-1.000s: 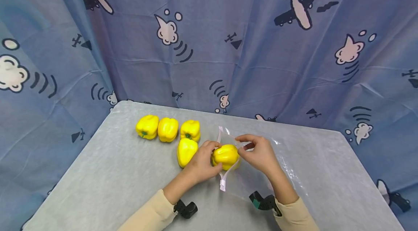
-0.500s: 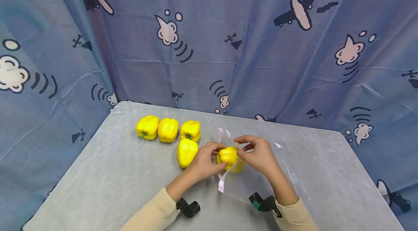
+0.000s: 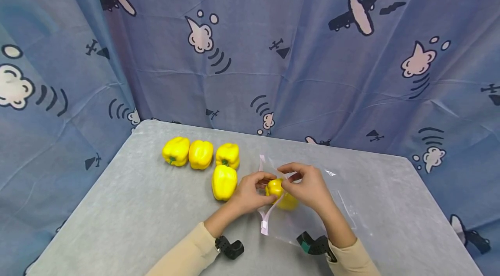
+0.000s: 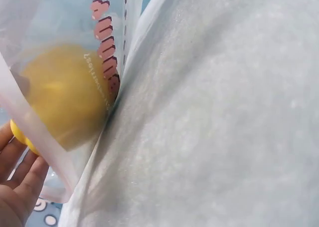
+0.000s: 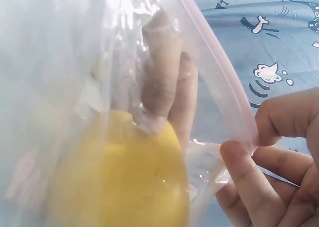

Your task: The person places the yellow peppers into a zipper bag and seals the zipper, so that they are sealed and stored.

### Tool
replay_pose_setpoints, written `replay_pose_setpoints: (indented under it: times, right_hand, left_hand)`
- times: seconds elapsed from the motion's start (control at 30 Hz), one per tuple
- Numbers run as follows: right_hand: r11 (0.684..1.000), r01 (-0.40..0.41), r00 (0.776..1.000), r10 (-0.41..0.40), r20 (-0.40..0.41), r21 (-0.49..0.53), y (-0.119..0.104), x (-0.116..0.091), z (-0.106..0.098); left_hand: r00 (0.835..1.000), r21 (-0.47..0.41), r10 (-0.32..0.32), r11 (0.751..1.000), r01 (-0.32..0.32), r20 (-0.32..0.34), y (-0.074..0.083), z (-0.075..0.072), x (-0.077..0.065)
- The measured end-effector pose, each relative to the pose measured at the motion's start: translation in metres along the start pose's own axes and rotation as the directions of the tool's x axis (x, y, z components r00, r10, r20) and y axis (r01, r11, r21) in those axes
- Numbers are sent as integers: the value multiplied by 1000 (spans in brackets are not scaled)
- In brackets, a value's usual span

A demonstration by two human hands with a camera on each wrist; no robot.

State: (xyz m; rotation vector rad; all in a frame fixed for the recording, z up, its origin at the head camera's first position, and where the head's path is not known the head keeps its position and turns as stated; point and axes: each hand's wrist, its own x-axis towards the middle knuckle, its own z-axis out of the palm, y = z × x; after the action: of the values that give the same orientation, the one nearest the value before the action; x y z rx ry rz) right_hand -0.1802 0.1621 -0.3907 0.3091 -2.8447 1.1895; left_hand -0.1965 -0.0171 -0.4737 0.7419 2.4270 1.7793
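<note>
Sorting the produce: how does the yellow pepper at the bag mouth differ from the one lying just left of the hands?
The yellow bell pepper in the clear plastic zip bag is held by both hands, half hidden. The loose yellow bell pepper lies bare, untouched, fully visible on the grey table. Both are glossy yellow.

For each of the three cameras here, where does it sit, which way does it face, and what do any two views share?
Head: worn on the head, facing forward and down at the table; both forearms, left hand and right hand show.
Left wrist: low beside the clear bag, facing the yellow pepper in it; left fingertips show.
Right wrist: close at the bag's mouth; fingers of both hands show.
Shared: all three show this pepper and bag.
</note>
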Motion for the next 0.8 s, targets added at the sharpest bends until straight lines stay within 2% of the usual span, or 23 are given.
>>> replay_pose_setpoints:
  times: [0.27, 0.43, 0.8]
  right_hand:
    - [1000, 3, 1000, -3, -1, -2, -1, -1, -1]
    - [1000, -7, 1000, 7, -3, 0, 0, -1, -2]
    - [1000, -19, 1000, 19, -2, 3, 2, -1, -2]
  left_hand:
    - [999, -8, -32, 999, 32, 9, -6, 4, 2]
    - [999, 15, -49, 999, 48, 13, -5, 2, 0]
    - [1000, 42, -11, 999, 10, 7, 1, -6, -7]
